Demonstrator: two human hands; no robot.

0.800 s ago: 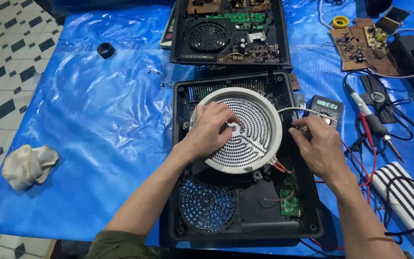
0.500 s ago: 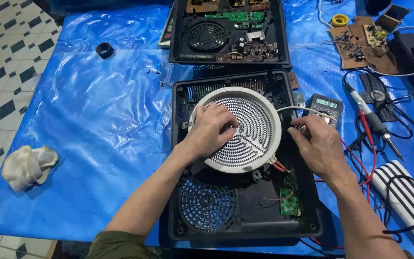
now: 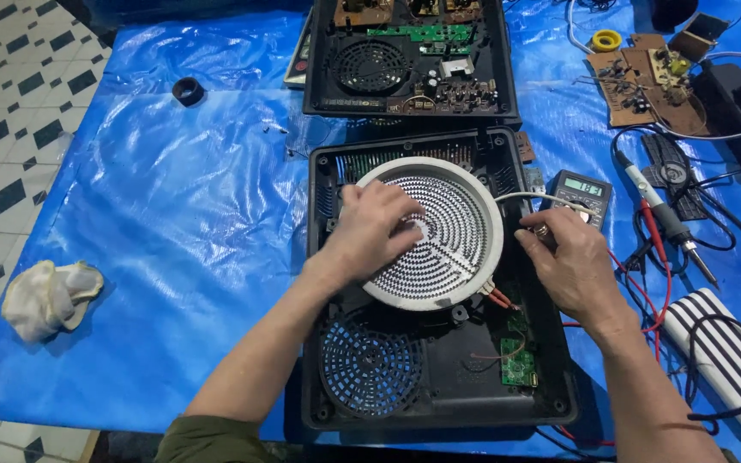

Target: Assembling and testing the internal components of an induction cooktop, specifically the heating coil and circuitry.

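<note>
**Heating disc steadied in the opened cooker**

From my remote seat I see the left hand (image 3: 376,230) spread palm-down on the round heating element (image 3: 439,236), fingers (image 3: 392,199) loosely splayed over its dotted coil face rather than clenched. I read that as pressing the disc steady inside the open black cooker housing (image 3: 551,343), where it sits tilted toward the upper half of the shell, above the round fan grille (image 3: 369,367).

The right hand (image 3: 569,261) rests at the disc's right rim, fingers curled around the white lead (image 3: 529,197) that arcs out of the element; whether it truly pinches the wire or only touches it, I cannot tell. Below those fingers, red wires (image 3: 501,298) leave the disc's underside toward a small green circuit board (image 3: 518,370).

Just beyond the right fingers lies a digital multimeter (image 3: 578,190), display lit, within easy reach. Farther right are a soldering iron (image 3: 666,219) and a white ribbed unit (image 3: 735,360) with black cables. Above the left fingers stands a second opened cooker chassis (image 3: 405,60), boards exposed.

All of it lies on a blue plastic tarpaulin (image 3: 173,214) covering the desk. Well left of the left fingers a crumpled cloth (image 3: 45,296) sits at the tarp's edge, and a black ring (image 3: 188,90) lies farther up. Beyond that, black-and-white patterned floor tiles (image 3: 2,129).
</note>
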